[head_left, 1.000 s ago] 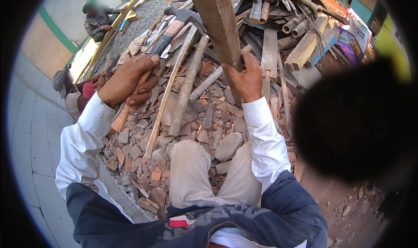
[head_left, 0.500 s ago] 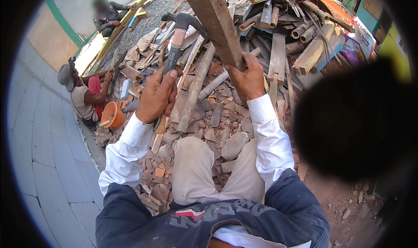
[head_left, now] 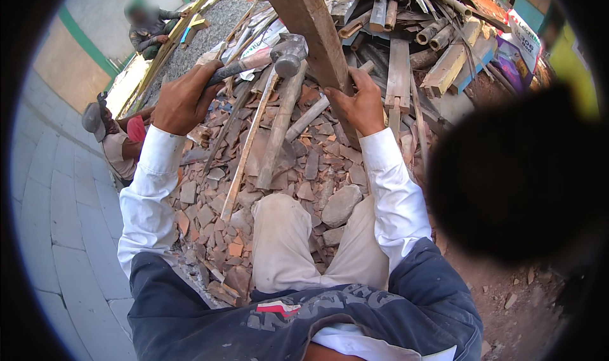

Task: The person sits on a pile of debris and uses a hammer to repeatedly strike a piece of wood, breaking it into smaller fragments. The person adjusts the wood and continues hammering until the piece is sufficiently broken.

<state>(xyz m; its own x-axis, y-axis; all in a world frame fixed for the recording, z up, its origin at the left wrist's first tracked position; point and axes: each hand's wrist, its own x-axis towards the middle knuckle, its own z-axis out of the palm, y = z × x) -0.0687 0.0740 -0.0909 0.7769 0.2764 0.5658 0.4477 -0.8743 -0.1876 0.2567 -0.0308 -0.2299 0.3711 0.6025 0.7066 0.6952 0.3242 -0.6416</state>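
Observation:
My left hand (head_left: 183,101) is closed round the dark handle of a claw hammer (head_left: 258,59). The hammer lies slantwise, its metal head up and to the right, close to the left side of a long wooden beam (head_left: 312,28). Whether the head touches the beam I cannot tell. My right hand (head_left: 361,101) grips that beam near its lower end, thumb on the left side and fingers round the right. The beam rises toward the top edge, where its far end is out of view.
Broken tile pieces (head_left: 288,164) and a larger stone (head_left: 341,206) cover the ground round my knees. Ahead lies a heap of planks and bamboo (head_left: 406,63). Two people sit at the left, one in a grey hat (head_left: 95,121), beside a grey paved strip (head_left: 76,221).
My left hand has moved left and up, and the hammer has turned from upright to slanting, its head now nearer the beam. My right hand keeps its grip on the beam.

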